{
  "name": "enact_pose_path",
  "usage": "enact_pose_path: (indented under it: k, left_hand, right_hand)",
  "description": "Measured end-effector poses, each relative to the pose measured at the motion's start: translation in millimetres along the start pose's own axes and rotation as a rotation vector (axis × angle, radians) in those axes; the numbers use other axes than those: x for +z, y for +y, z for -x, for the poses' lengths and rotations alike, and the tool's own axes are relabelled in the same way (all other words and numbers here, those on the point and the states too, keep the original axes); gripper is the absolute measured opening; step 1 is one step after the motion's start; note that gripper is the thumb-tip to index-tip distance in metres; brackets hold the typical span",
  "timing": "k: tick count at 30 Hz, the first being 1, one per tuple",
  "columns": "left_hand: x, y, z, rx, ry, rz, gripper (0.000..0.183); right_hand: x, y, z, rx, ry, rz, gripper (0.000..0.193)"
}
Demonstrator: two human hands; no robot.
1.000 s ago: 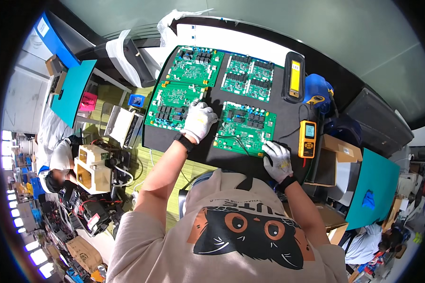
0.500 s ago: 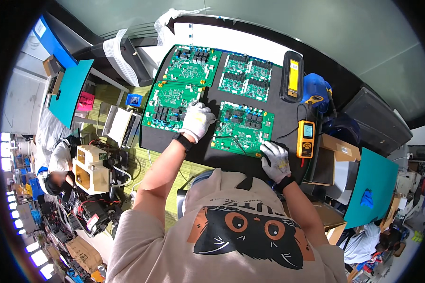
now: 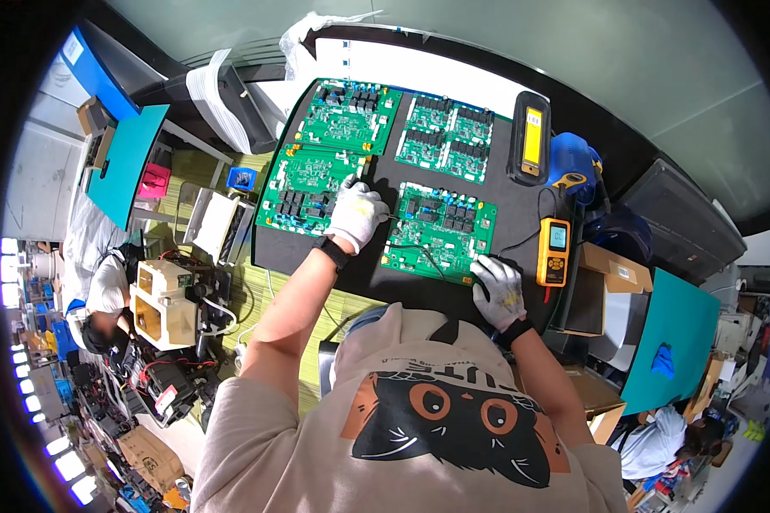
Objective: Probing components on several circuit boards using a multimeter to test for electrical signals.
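My left hand (image 3: 357, 215), in a white glove, lies over the right edge of the lower-left green circuit board (image 3: 306, 177). Its fingers are curled, and a thin probe-like stick (image 3: 391, 216) juts from it toward the board on the right; most of the stick is hidden. My right hand (image 3: 500, 292), also gloved, rests its stretched fingers at the lower right corner of the right-hand circuit board (image 3: 441, 235). A black wire (image 3: 423, 252) crosses that board's lower left part. Both boards lie flat on the dark mat (image 3: 376, 278).
Another circuit board (image 3: 346, 120) lies at the far left, and a group of smaller boards (image 3: 445, 141) at far centre. To the right are an orange handheld meter (image 3: 553, 252), a black device with a yellow label (image 3: 530, 141), a blue tool (image 3: 573, 162) and a cardboard box (image 3: 612, 269).
My left hand has shifted only slightly, its upper fingers a little farther up the board. My right hand and the boards stay in place.
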State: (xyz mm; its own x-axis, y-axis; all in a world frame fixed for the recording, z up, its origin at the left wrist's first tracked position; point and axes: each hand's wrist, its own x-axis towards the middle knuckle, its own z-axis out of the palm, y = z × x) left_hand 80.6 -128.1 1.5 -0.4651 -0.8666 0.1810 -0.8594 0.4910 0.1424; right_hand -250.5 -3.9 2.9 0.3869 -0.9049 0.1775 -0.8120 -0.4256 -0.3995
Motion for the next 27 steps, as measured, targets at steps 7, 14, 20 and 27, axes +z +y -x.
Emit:
enact_pose_path:
  k: [7, 14, 20, 27]
  left_hand:
    - [-1.1, 3.2, 0.4, -0.007, 0.023, -0.04, 0.005]
    - [0.3, 1.2, 0.7, 0.011, 0.009, -0.054, 0.005]
    - [0.1, 1.4, 1.5, 0.008, 0.004, -0.051, 0.006]
    - [0.7, 3.1, 4.3, -0.004, 0.021, -0.062, 0.005]
  right_hand:
    - [-1.0, -0.3, -1.4, 0.001, -0.003, 0.004, 0.039]
    - [-1.4, -1.3, -2.7, -0.001, 0.001, 0.008, 0.038]
    - [-0.5, -0.7, -0.6, -0.003, 0.013, 0.0, 0.039]
    - [1.2, 0.0, 1.0, -0.015, 0.021, 0.007, 0.04]
